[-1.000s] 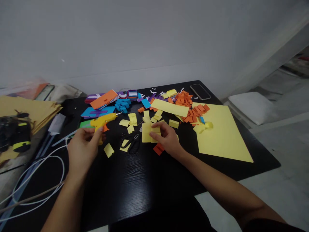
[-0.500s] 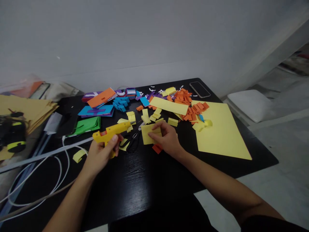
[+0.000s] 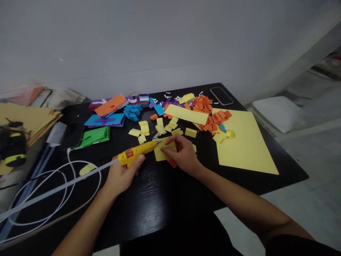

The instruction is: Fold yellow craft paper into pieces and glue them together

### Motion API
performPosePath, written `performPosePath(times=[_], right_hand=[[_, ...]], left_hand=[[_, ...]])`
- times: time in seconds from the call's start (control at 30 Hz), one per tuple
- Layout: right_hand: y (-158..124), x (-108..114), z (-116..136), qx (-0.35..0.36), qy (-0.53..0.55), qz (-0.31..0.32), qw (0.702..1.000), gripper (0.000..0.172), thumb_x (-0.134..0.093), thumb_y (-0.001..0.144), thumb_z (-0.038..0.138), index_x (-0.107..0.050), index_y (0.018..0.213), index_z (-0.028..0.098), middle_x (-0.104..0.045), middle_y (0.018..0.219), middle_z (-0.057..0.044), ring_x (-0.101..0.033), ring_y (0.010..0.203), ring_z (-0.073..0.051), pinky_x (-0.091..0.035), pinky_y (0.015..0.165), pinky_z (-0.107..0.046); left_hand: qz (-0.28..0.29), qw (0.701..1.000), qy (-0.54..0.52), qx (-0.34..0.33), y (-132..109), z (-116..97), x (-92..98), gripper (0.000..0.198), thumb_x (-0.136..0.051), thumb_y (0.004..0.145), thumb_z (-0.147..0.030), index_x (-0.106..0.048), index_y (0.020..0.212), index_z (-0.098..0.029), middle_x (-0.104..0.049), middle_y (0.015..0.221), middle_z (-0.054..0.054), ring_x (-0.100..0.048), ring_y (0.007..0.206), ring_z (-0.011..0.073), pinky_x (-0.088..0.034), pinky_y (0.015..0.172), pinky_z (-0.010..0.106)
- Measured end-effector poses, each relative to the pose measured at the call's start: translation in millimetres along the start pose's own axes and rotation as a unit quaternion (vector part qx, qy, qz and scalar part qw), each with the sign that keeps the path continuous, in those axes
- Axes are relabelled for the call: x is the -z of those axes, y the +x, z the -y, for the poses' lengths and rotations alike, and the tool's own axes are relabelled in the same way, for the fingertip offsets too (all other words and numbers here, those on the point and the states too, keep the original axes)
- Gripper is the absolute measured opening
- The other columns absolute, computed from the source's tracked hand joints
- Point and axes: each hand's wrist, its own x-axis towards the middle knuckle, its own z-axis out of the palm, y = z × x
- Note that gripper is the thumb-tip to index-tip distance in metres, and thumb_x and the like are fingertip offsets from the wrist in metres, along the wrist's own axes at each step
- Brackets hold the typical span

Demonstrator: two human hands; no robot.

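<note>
My left hand (image 3: 123, 177) is wrapped round a yellow hot glue gun (image 3: 136, 153). A long, clear glue stick (image 3: 77, 180) runs out of its back end. The metal nozzle reaches over the upper left part of a square of yellow paper (image 3: 160, 154). With closed fingers, my right hand (image 3: 187, 156) grips that paper's right side, covering part of it. An orange paper piece (image 3: 172, 163) peeks out beneath. Small folded yellow papers (image 3: 144, 127) lie just beyond the nozzle. The scissors are largely hidden behind the gun.
Orange folded pieces (image 3: 202, 105) are heaped at the back, near a phone (image 3: 221, 96). A large yellow sheet (image 3: 245, 142) covers the right side. Green (image 3: 94, 137) and blue (image 3: 103, 121) paper stacks sit left. White cable (image 3: 64, 202) loops across the left table.
My left hand has brought the glue gun rightward, so its nozzle now meets the yellow paper square. The glue stick swung along with it. My right hand stays nearly in place.
</note>
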Motion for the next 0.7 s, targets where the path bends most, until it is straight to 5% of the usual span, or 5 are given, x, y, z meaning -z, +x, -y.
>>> performPosePath(times=[0.7], right_hand=[[4.8, 5.2, -6.4, 0.035, -0.02, -0.032, 0.999, 0.022, -0.081, 0.075, 0.033, -0.065, 0.087, 0.023, -0.065, 0.083, 0.0, -0.058, 0.072, -0.016, -0.047, 0.064, -0.029]], left_hand=[[-0.035, 0.998, 0.056, 0.006, 4.3, -3.3, 7.6, 0.047, -0.059, 0.094, -0.055, -0.064, 0.063, -0.019, -0.059, 0.052, 0.0, -0.057, 0.046, 0.0149, -0.044, 0.045, 0.025]])
